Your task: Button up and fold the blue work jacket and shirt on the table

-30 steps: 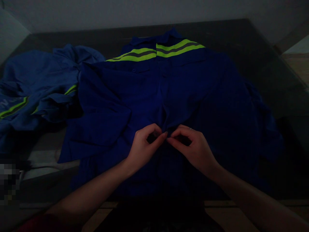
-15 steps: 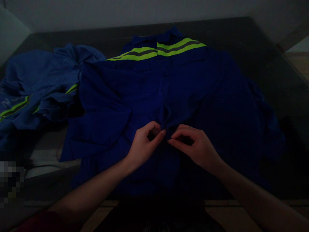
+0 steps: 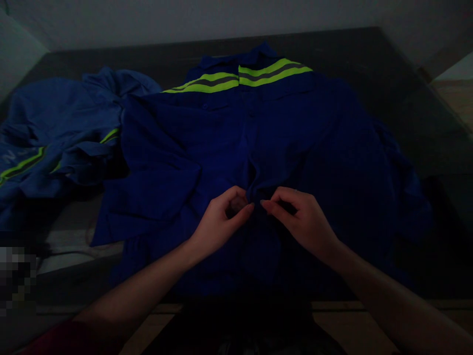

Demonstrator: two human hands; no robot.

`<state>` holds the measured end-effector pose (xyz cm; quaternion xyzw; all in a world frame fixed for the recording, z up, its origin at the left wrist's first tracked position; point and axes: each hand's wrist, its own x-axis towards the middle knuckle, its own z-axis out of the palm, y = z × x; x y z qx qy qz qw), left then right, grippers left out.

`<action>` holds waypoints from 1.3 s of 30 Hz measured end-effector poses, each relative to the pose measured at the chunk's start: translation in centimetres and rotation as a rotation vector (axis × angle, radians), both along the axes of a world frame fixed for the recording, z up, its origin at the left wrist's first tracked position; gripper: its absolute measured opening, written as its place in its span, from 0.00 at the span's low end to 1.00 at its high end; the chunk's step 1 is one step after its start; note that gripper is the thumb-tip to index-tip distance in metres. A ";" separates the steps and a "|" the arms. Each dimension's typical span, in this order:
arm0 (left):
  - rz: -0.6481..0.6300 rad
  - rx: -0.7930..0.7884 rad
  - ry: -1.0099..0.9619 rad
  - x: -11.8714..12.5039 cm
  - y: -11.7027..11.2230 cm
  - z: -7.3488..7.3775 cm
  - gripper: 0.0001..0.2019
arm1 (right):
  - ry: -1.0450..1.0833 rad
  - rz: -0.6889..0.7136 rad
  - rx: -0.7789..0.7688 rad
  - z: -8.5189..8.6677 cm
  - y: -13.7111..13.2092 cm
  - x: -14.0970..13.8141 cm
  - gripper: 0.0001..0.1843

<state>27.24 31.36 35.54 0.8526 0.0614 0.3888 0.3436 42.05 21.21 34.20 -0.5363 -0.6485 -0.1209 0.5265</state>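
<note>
A dark blue work shirt [image 3: 214,143] with yellow-green and grey reflective bands across the chest lies front up, its collar away from me. Its front placket is raised in a fold between my hands. My left hand [image 3: 225,214] pinches the placket's edge from the left, thumb and forefinger close together. On the other side, my right hand [image 3: 301,217] has its thumb and forefinger pressed together at the placket cloth. The dim light hides any button between the fingertips.
The shirt lies on a dark table [image 3: 351,49] whose far edge meets a pale wall. To the left is a crumpled lighter blue garment [image 3: 62,106] with similar bands. A cable [image 3: 70,254] and a blurred-out patch are at the lower left.
My right hand's fingertips have drawn slightly right and up, with thumb and forefinger closer together. My left hand stays almost in place. The shirt's right side has shifted slightly left in view.
</note>
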 end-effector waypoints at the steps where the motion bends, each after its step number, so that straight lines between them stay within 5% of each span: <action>1: -0.013 -0.021 0.001 0.0 0.1 0.0 0.07 | -0.040 -0.004 -0.013 0.0 -0.1 0.2 0.20; 8: -0.034 -0.054 0.022 0.0 0.5 0.2 0.08 | -0.283 -0.015 -0.285 -0.4 -1.1 0.9 0.32; 17: -0.044 0.016 0.004 -0.1 0.6 -0.4 0.10 | -0.266 -0.054 -0.406 -3.3 -3.5 -1.6 0.15; 24: -0.073 0.043 0.000 0.0 0.2 -0.6 0.10 | -0.013 -0.184 -0.154 -7.7 -3.2 -4.2 0.19; 27: -0.071 0.052 0.008 -0.1 0.1 -0.6 0.10 | -0.026 -0.293 -0.032 -8.3 -2.2 -5.1 0.13; 31: -0.016 0.117 0.022 -0.4 0.2 -0.4 0.12 | 0.038 -0.235 0.134 -8.2 -2.2 -4.4 0.06; 36: 0.118 0.357 0.042 -1.1 0.0 -0.3 0.14 | 0.196 -0.446 0.410 -8.4 -5.1 -2.3 0.08; 39: 0.071 0.639 0.078 -1.6 -0.6 -0.7 0.12 | 0.228 -0.538 0.522 -8.6 -6.7 -1.8 0.06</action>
